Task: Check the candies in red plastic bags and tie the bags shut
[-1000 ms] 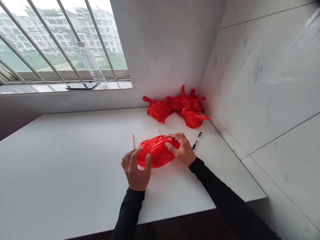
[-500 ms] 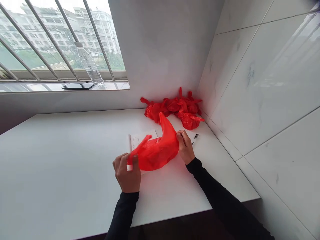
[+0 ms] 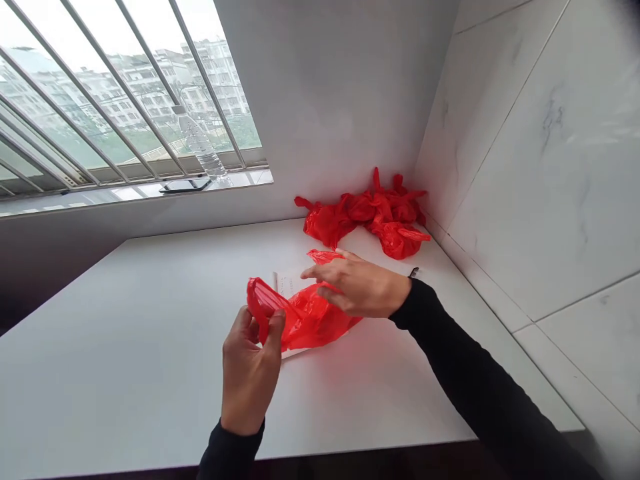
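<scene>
A thin red plastic bag (image 3: 320, 325) lies crumpled over a white notebook (image 3: 285, 283), hiding most of its page. At the bag's left end my left hand (image 3: 253, 367) pinches a handle loop between thumb and fingers. My right hand (image 3: 363, 287) reaches over the bag's right part, its fingers stretched toward the left and apart. Whether those fingertips touch the plastic, I cannot tell. A bit of the bag shows behind the right hand.
Several knotted red plastic bags (image 3: 365, 212) are heaped in the back corner against the wall. A dark pen (image 3: 414, 272) peeks out past my right wrist. On the window sill stand a clear water bottle (image 3: 203, 147) and a flat phone (image 3: 186, 185). The white table (image 3: 150, 347) has its front edge below my arms.
My right hand has let go of the bag's right edge and moved left over it, fingers opened. The bag has sunk lower and its raised handle has come down. The view has shifted slightly.
</scene>
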The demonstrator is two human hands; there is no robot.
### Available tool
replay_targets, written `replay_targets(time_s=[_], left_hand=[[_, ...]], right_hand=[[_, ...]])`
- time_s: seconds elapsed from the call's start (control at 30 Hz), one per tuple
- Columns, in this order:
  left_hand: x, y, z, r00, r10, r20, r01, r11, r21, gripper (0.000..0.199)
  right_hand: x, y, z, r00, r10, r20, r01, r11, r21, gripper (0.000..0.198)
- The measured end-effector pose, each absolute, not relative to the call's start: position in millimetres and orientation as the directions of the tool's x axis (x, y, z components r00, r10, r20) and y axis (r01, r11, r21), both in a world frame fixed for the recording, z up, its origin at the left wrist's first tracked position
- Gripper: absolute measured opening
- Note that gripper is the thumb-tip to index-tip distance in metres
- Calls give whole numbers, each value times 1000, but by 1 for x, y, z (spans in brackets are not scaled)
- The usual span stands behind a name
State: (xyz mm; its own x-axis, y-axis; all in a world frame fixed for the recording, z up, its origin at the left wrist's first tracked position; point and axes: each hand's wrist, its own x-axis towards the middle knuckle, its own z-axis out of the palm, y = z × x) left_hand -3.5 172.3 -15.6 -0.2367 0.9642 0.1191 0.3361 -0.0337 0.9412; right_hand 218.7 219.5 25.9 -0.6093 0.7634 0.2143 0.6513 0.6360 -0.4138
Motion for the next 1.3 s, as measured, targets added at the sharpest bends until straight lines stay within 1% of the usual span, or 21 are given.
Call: replay_targets(time_s=[0.07,0.17,0.27,0.33,0.43,0.5,0.57,0.63,0.67,0.73,0.8,0.9,0.93,1.0,1.1,1.17,1.3], left_hand=[[-6,169,-14,-296,951,86,240,-14,971,32],[-6,165,-8,-392,919,35,68,-10,998,30],[0,161,-2,-425,905,-16,-47,-4,999,26],[4,159,0,-421,907,-18,-71,-13,997,23],[9,155,3,-399,917,30,-45,-52,998,17],[11,149,5,-362,930,69,37,-60,998,16],[15,139,9,-270,959,80,202,-25,979,21],[21,129,14,-129,990,62,408,-4,913,28],[24,124,17,-80,996,47,485,-2,875,34],[30,118,23,-61,997,56,557,-13,830,42],[34,117,28,-118,988,98,545,-18,838,45],[31,119,32,-176,971,160,524,-45,851,42],[29,120,33,-197,966,165,511,-42,858,42],[25,120,32,-237,960,151,471,-22,882,43],[20,118,27,-241,966,98,401,7,916,42],[18,117,22,-246,966,78,329,8,944,39],[19,116,12,-336,939,78,166,-23,986,38]], right_hand=[[231,220,21,-574,812,106,727,565,-390,37],[246,213,24,-508,861,14,807,481,-341,33],[249,202,32,-493,867,-80,839,449,-308,24],[243,198,35,-526,841,-127,828,472,-303,18],[232,198,32,-585,790,-181,801,529,-281,13],[228,199,27,-578,794,-187,810,531,-247,14],[228,200,26,-537,827,-165,838,499,-221,16],[231,198,27,-483,865,-131,868,454,-202,20],[233,196,29,-457,882,-112,881,432,-195,22],[236,191,34,-413,908,-67,898,394,-196,27],[237,187,37,-402,916,-15,896,390,-212,29],[231,188,36,-511,857,62,828,510,-233,18],[228,191,33,-561,826,55,795,555,-244,17],[221,199,25,-610,792,-23,765,582,-276,16],[216,210,9,-563,809,-169,814,506,-285,15],[214,214,1,-528,828,-189,840,476,-263,17],[203,211,-7,-497,852,-164,860,457,-229,22]])
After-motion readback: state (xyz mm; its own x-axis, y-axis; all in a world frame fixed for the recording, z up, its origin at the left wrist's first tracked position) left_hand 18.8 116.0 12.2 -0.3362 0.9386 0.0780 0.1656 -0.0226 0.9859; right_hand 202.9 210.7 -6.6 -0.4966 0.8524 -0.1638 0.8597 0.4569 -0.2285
